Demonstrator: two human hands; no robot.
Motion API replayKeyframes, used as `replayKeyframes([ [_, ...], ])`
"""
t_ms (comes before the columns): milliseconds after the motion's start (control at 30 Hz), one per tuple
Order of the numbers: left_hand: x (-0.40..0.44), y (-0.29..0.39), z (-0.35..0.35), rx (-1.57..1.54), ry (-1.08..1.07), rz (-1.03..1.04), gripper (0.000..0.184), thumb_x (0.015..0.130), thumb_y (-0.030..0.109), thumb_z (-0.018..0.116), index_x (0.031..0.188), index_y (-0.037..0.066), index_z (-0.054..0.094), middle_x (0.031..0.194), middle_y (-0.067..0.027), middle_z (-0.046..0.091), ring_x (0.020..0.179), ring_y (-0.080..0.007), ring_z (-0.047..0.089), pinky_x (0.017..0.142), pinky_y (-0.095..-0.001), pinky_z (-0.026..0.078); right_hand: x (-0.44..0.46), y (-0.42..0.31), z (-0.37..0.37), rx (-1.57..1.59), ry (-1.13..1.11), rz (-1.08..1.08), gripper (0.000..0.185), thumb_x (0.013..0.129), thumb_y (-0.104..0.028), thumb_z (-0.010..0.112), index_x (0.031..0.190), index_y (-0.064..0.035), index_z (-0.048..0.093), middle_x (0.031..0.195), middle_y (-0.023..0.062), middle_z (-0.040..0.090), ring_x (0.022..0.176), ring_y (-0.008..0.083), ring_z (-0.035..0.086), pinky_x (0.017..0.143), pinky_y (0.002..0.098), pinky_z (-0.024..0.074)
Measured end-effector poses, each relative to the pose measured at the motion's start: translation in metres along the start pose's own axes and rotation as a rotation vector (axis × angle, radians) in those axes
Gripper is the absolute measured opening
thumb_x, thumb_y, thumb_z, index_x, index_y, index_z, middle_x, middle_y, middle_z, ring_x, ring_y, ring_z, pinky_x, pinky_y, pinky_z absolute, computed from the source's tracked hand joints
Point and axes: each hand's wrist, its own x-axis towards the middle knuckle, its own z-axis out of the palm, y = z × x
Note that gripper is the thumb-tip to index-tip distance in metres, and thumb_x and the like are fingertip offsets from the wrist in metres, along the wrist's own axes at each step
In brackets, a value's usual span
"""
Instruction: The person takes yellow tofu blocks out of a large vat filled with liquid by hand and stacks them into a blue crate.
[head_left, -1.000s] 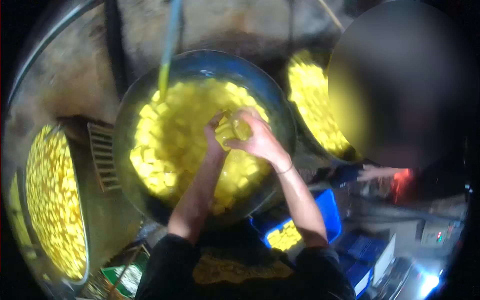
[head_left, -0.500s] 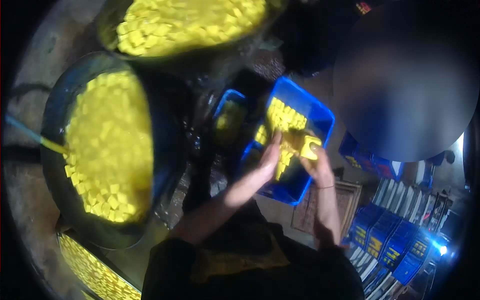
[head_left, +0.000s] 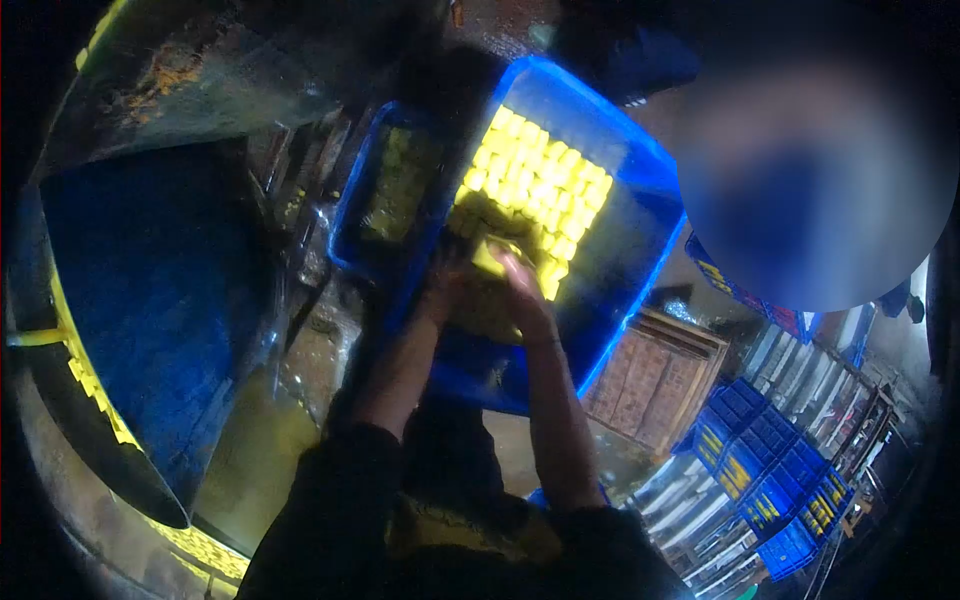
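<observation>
A deep blue crate (head_left: 655,262) stands in front of me. Yellow tofu blocks (head_left: 530,170) lie in close rows over part of its inside. Low in the crate, my right hand (head_left: 522,285) is closed on a tofu block (head_left: 488,257), with the thumb side uppermost. My left hand (head_left: 448,282) is beside it to the left, in deep shadow. Its fingers are too dark to make out, and whether it touches the block is unclear.
A smaller blue container (head_left: 345,225) stands left of the crate. Farther left is a big dark wok (head_left: 160,300) with yellow pieces at its edge. Right of the crate are a wooden board (head_left: 645,385) and stacked blue crates (head_left: 765,465). A blurred round patch covers the upper right.
My view has turned, so the crate appears larger and higher and the woks have slid left. My right hand has carried the tofu block from the crate's right side toward its middle, near my left hand.
</observation>
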Motion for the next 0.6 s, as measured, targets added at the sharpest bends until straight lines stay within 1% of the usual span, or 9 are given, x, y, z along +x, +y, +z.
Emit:
replayKeyframes([
  [33, -0.002, -0.001, 0.001, 0.002, -0.018, -0.004, 0.052, 0.085, 0.033, 0.051, 0.132, 0.011, 0.047, 0.143, -0.0169, 0.036, 0.134, -0.0383, 0.026, 0.109, -0.0546, 0.021, 0.001, -0.002, 0.013, 0.001, -0.003, 0.012, 0.04, 0.087, -0.028, 0.056, 0.12, -0.0035, 0.056, 0.117, 0.0089, 0.06, 0.114, 0.023, 0.051, 0.101, 0.0344, 0.0361],
  [67, -0.006, -0.004, 0.003, 0.011, -0.033, -0.012, 0.052, 0.085, 0.033, 0.051, 0.132, 0.011, 0.047, 0.142, -0.0168, 0.036, 0.133, -0.0384, 0.026, 0.108, -0.0544, 0.021, 0.003, 0.0, 0.023, -0.239, -0.045, -0.151, 0.042, 0.088, -0.027, 0.057, 0.121, -0.0028, 0.054, 0.118, 0.0113, 0.058, 0.109, 0.0255, 0.054, 0.098, 0.0348, 0.0389],
  [167, -0.014, -0.004, 0.003, 0.017, -0.068, -0.029, 0.052, 0.085, 0.032, 0.052, 0.132, 0.01, 0.047, 0.142, -0.0165, 0.036, 0.133, -0.0388, 0.027, 0.108, -0.0538, 0.023, 0.017, -0.001, 0.061, -1.345, -0.176, -0.634, 0.047, 0.089, -0.032, 0.057, 0.124, -0.0018, 0.052, 0.116, 0.011, 0.058, 0.099, 0.0221, 0.058, 0.094, 0.0325, 0.0425],
  [200, -0.016, -0.004, 0.001, 0.011, -0.075, -0.039, 0.052, 0.084, 0.031, 0.052, 0.132, 0.01, 0.047, 0.142, -0.0164, 0.037, 0.132, -0.0389, 0.028, 0.108, -0.0536, 0.023, 0.023, 0.015, 0.075, -1.257, 0.176, -0.29, 0.048, 0.089, -0.032, 0.058, 0.126, -0.0021, 0.05, 0.117, 0.0103, 0.058, 0.099, 0.0204, 0.058, 0.092, 0.0312, 0.043],
  [267, -0.024, -0.001, -0.01, -0.013, -0.088, -0.052, 0.052, 0.084, 0.031, 0.052, 0.131, 0.01, 0.048, 0.141, -0.0163, 0.037, 0.132, -0.0391, 0.029, 0.107, -0.0532, 0.024, 0.022, 0.017, 0.083, -1.125, 0.506, 0.041, 0.05, 0.09, -0.032, 0.058, 0.129, -0.0024, 0.049, 0.117, 0.0097, 0.058, 0.1, 0.0187, 0.058, 0.091, 0.03, 0.0435],
  [333, -0.037, 0.007, -0.026, -0.057, -0.094, -0.056, 0.052, 0.084, 0.03, 0.053, 0.131, 0.01, 0.048, 0.141, -0.0161, 0.037, 0.131, -0.0393, 0.029, 0.107, -0.0528, 0.025, -0.011, -0.017, 0.051, -0.111, 0.236, 0.13, 0.057, 0.082, -0.036, 0.064, 0.126, -0.0047, 0.049, 0.122, 0.0203, 0.055, 0.115, 0.0337, 0.051, 0.102, 0.0422, 0.0358],
  [400, -0.061, 0.022, -0.05, -0.131, -0.062, -0.058, 0.052, 0.084, 0.03, 0.054, 0.131, 0.01, 0.048, 0.141, -0.0159, 0.038, 0.131, -0.0395, 0.03, 0.107, -0.0523, 0.026, -0.037, -0.01, 0.001, -0.352, 0.137, 0.139, 0.049, 0.09, -0.033, 0.057, 0.128, -0.0012, 0.05, 0.127, 0.0158, 0.054, 0.116, 0.0265, 0.051, 0.098, 0.0335, 0.0397],
  [500, -0.112, 0.04, -0.104, -0.352, 0.11, -0.062, 0.049, 0.08, 0.024, 0.06, 0.126, 0.008, 0.05, 0.132, -0.0162, 0.046, 0.124, -0.0387, 0.04, 0.102, -0.0487, 0.033, -0.085, 0.001, -0.062, -0.75, -0.11, 0.158, 0.045, 0.091, -0.027, 0.057, 0.126, 0.0004, 0.051, 0.125, 0.0149, 0.056, 0.115, 0.0235, 0.052, 0.097, 0.0328, 0.0405],
  [600, -0.167, 0.017, -0.166, -0.527, 0.15, -0.086, 0.044, 0.082, 0.019, 0.061, 0.123, 0.006, 0.052, 0.126, -0.0165, 0.051, 0.119, -0.0367, 0.046, 0.099, -0.0465, 0.038, -0.136, -0.069, 0.002, -0.498, -0.178, 0.252, 0.042, 0.089, -0.021, 0.061, 0.123, 0.0009, 0.054, 0.121, 0.0112, 0.058, 0.109, 0.0192, 0.054, 0.092, 0.0327, 0.0442],
])
